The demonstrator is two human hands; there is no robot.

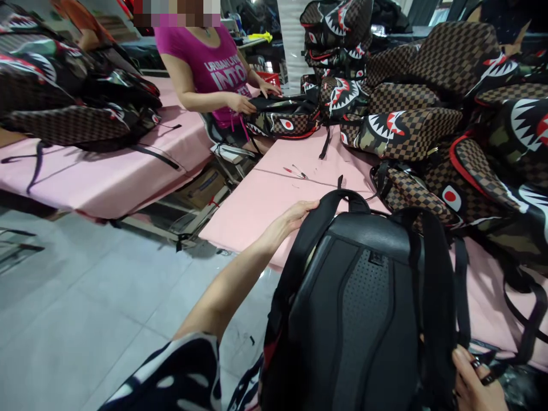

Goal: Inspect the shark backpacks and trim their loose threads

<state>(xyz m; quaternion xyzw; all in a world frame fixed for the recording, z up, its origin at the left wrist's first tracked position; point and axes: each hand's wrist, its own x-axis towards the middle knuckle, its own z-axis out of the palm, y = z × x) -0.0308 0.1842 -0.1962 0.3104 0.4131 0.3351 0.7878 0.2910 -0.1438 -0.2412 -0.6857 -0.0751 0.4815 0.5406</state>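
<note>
A black backpack point(355, 308) stands with its padded back panel facing me, leaning at the near edge of the pink table point(261, 205). My left hand point(297, 214) reaches past its left shoulder strap, fingers curled on the strap near the top handle. My right hand point(475, 382) shows only partly at the lower right corner, fingers closed around a strap or buckle at the backpack's right side.
A heap of brown checkered shark-mouth backpacks point(432, 114) fills the right of the table. A person in a magenta shirt point(209, 63) handles another bag point(282, 117) across from me. More bags point(72, 91) lie on a second pink table at left. Small snips point(295, 171) lie mid-table. Grey tiled floor point(107, 297) runs between.
</note>
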